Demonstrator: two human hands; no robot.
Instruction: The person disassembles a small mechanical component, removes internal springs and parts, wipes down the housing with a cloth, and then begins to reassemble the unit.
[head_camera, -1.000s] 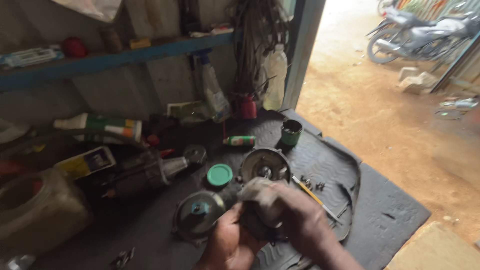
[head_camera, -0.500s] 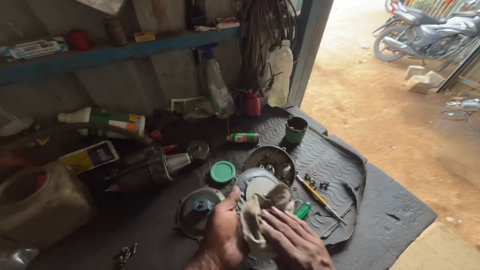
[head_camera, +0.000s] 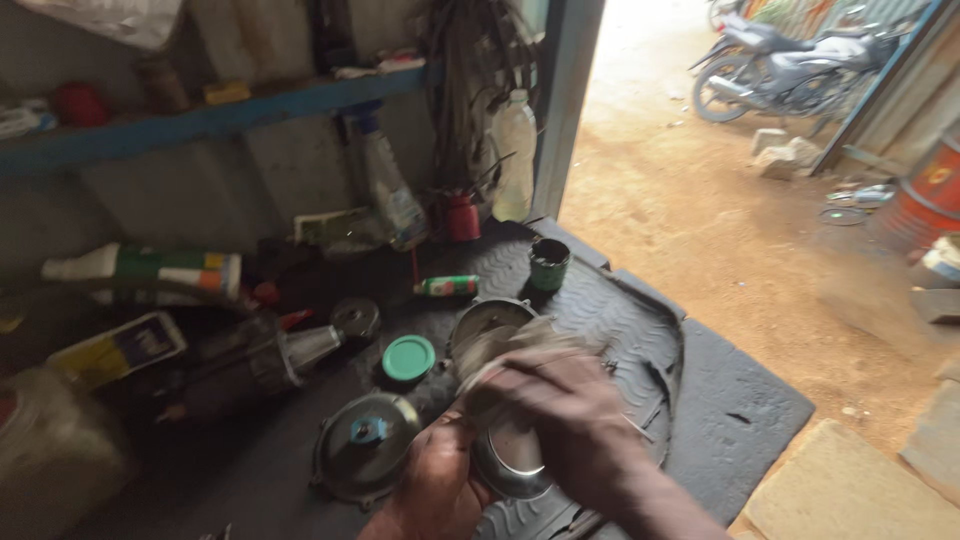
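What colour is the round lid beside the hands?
Green round lid; clearest in the head view.

The round metal bowl (head_camera: 510, 460) looked shiny and smooth. The black mat (head_camera: 600, 300) looked like bumpy, dull rubber.

Round green plastic lid (head_camera: 408, 357) lies flat on the black ribbed rubber mat (head_camera: 740, 420). At its 1 o'clock, a small green-and-red tube (head_camera: 447, 286) on its side. Dark cylindrical tin cup (head_camera: 548, 264) upright at 2 o'clock. Clear plastic bottle (head_camera: 515, 155) stands further up, by the blue doorpost (head_camera: 568, 100). Grey parked motorcycle (head_camera: 780, 70) outside.
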